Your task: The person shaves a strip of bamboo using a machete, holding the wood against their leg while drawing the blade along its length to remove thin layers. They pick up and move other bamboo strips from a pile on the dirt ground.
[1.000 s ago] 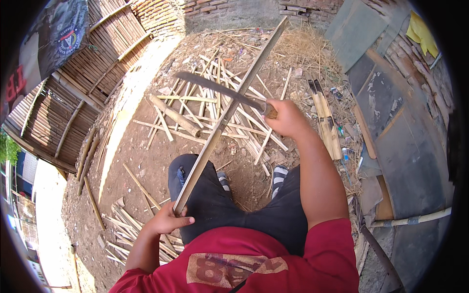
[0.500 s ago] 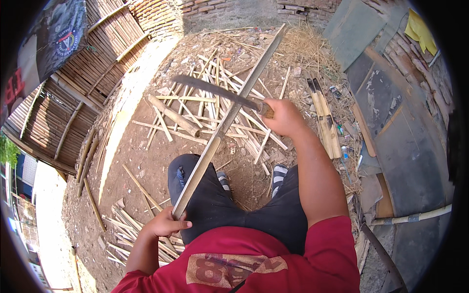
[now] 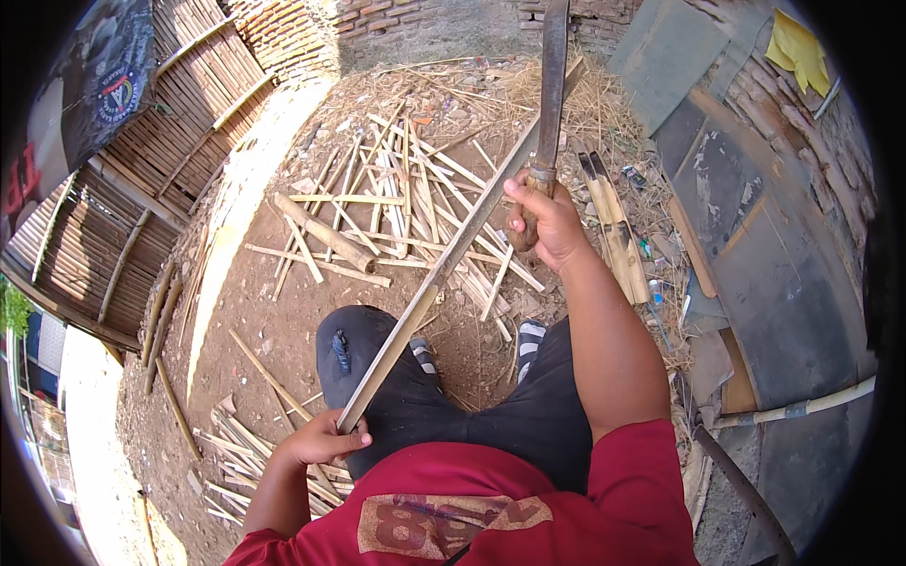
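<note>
Split bamboo length (image 3: pixel 441 272): lies slantwise across the middle of the view, from 7 o'clock up to 1 o'clock, crossing in front of my left thigh. My left hand (image 3: pixel 326 441), at 7 o'clock, is closed on its near end; thumb visible on top, fingers mostly hidden beneath, so I cannot tell how they wrap.

My right hand (image 3: pixel 549 224), at 2 o'clock, is gripping the machete (image 3: pixel 551 90) by its wooden handle (image 3: pixel 525 228), part of which my fingers cover. Blade points to 12 o'clock; its tip meets the upper edge and seems cut off. Blade covers part of the bamboo's far end, which shows again just past it. Contact between the two: cannot tell.

Thin strips (image 3: pixel 406 179) lie heaped on the soil at 11 o'clock, too tangled to count. Thicker bamboo piece (image 3: pixel 326 233) at 10 o'clock. Second strip pile (image 3: pixel 247 451), between 7 and 8 o'clock, is partly hidden by my left forearm. Dark curved object (image 3: pixel 750 491) at 4 o'clock, cut off below; kind unclear.
</note>
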The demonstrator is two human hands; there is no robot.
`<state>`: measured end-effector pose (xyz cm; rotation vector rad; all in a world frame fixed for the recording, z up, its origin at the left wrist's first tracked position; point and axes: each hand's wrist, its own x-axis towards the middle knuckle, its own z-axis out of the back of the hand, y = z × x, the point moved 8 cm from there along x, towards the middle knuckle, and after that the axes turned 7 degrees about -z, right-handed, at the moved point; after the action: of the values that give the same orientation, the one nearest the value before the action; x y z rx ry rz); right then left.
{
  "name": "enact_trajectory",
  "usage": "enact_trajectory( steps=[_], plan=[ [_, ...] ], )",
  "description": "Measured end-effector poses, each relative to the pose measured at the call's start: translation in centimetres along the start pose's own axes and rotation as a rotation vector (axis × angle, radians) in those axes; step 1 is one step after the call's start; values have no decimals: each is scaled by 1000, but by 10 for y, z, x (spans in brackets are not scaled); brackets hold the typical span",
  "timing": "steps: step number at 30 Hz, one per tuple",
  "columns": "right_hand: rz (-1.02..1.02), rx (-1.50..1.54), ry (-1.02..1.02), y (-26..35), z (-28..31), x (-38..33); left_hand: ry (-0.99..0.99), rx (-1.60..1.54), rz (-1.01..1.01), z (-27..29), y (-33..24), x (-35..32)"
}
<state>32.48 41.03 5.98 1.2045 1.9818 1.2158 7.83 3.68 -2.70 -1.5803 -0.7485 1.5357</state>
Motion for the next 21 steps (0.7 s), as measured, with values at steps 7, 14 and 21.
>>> enact_trajectory(
  steps=[7, 14, 21],
  plan=[
    [39, -94, -35, 13, 0, -8, -340, 506, -161, 15, -20, -5],
    [36, -158, -103, 19, -2, -13, -679, 944, -410, 12, -53, -17],
    [69, -347, -79, 25, -5, -15, -861, 947, -306, 17, -52, -21]
  ],
)
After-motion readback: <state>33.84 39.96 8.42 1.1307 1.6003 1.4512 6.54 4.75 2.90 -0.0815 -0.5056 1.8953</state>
